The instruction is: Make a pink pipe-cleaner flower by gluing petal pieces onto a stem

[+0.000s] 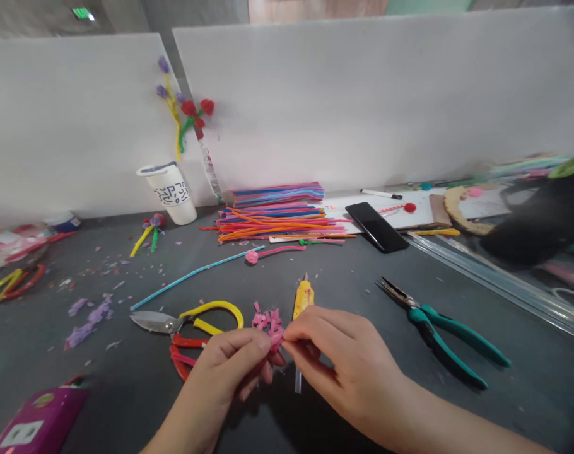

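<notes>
So nearest on the bench there's a purple box at left, then both hands in the middle. The left hand has its grip closed up, thumb and fingers pinching a little pink fuzzy piece. The right hand is pinching the same bit from its right side. The pink piece sits right between the two grips, its loose tufts poking out past the fingertips on the far side. Scissors lie just left, pliers off to the right, and a yellow tool just beyond the right hand. Farther back: a blue stem, a phone, a pile of colorful stems, and a white cup.
</notes>
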{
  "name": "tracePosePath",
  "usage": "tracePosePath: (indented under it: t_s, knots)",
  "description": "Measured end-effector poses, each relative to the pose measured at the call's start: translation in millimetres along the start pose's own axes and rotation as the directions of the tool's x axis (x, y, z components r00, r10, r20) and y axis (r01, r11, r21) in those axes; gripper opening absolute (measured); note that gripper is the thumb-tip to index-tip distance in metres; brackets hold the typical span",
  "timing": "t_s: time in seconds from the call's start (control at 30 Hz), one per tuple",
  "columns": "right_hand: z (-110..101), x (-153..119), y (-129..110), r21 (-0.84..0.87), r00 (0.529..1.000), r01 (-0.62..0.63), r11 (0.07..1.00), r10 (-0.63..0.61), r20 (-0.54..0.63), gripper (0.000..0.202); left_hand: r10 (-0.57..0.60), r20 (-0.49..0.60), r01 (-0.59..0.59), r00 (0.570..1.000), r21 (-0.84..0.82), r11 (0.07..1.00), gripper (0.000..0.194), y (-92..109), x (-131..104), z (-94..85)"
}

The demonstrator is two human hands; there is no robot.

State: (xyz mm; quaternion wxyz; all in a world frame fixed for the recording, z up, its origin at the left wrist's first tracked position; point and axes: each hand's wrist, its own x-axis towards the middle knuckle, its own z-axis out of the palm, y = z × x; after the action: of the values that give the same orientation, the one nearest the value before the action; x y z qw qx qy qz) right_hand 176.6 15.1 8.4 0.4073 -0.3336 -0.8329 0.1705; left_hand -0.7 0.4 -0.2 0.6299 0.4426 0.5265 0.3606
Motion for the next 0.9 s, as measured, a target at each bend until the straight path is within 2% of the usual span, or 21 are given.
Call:
tracePosePath:
  t_s: [0.13,0.23,0.33,0.43,0.5,0.6,0.8,0.9]
  knots:
    - [-0.6,0.1,-0.8,-0.015,1.0,-0.017,1.0,0.017,0.009,0.012,0.028,0.01,-0.029,1.0,0.136,0.99,0.035,0.6,-0.2,0.8]
    - [-1.3,0.5,-2.0,-0.024,0.999,-0.032,0.999,0.032,0.006,0.013,0.158,0.003,-0.152,0.987,0.291,0.945,0.035,3.8,-2.0,2.5]
    - [-1.6,0.8,-3.0,-0.022,0.999,-0.037,0.999,0.037,0.003,0.012,0.349,0.057,-0.341,0.935,0.41,0.846,0.029,4.9,-3.9,3.9]
    - [-1.3,0.3,-3.6,-0.026,0.999,-0.044,0.999,0.044,0.007,0.012,0.45,0.101,-0.435,0.887,0.511,0.741,0.02,2.0,-5.6,3.8]
    - [-1.1,-0.1,-4.0,-0.026,0.999,-0.051,0.998,0.051,0.006,0.013,0.47,0.107,-0.442,0.876,0.566,0.696,0.019,0.0,-6.8,3.5]
    - [-0.9,-0.6,-4.9,-0.025,0.998,-0.059,0.998,0.059,0.008,0.014,0.468,0.088,-0.421,0.88,0.603,0.677,0.021,0.1,-8.3,4.0]
    - [0.9,-1.5,-6.8,-0.024,0.998,-0.058,0.998,0.058,0.008,0.014,0.479,0.055,-0.413,0.876,0.596,0.688,0.021,3.7,-8.7,5.8]
    - [-0.7,-1.0,-7.5,-0.001,0.999,-0.034,0.999,0.034,0.001,0.014,0.45,0.033,-0.393,0.893,0.544,0.741,0.021,5.6,-8.0,5.3]
